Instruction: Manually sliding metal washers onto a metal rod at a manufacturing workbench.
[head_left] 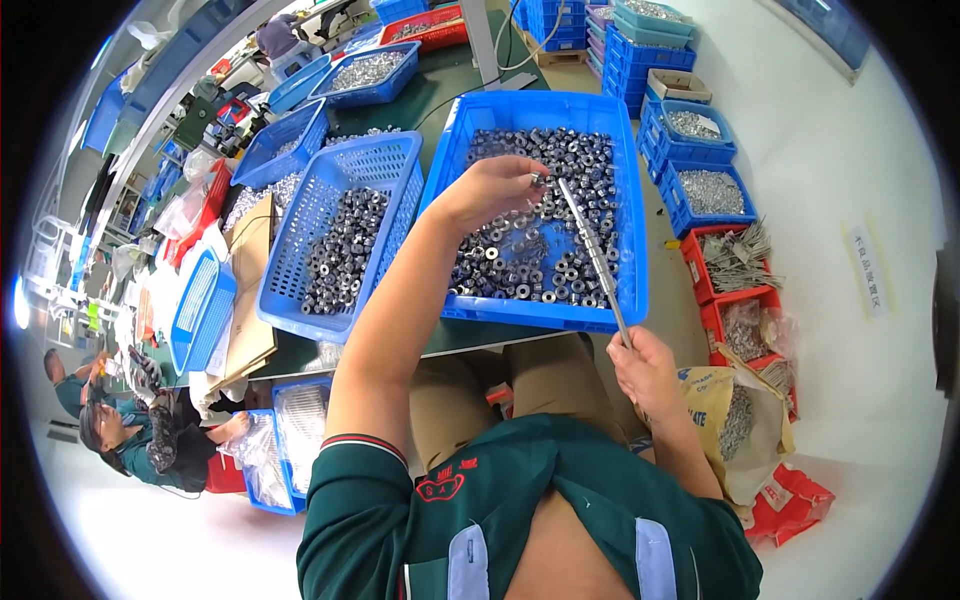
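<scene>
Closest in, a dark green work shirt (520, 500) with red-striped cuff fills the bottom of the view, and both bare forearms rise from it toward the bench. The right hand (648, 372) is closed in a fist round the lower end of a long thin metal rod (590, 255), holding it slanted so its tip sits over the big blue tray (632, 240) of small metal ring nuts (520, 270). Several rings look already strung on the rod's upper part, though they're too small to count. Up at the tip, the left hand (490, 190) has thumb and forefinger pinched together on what looks like a single ring, the other fingers loosely curled, right at the rod's end.

So this reads as the threading step: one ring being fed onto the rod tip. The next move calls for lining the ring's hole squarely with the tip while the right hand keeps the rod steady, then letting it slide down.

To the left, a blue mesh basket (335, 230) holds more of the same rings; red bins (735, 265) of metal parts sit off right.
</scene>
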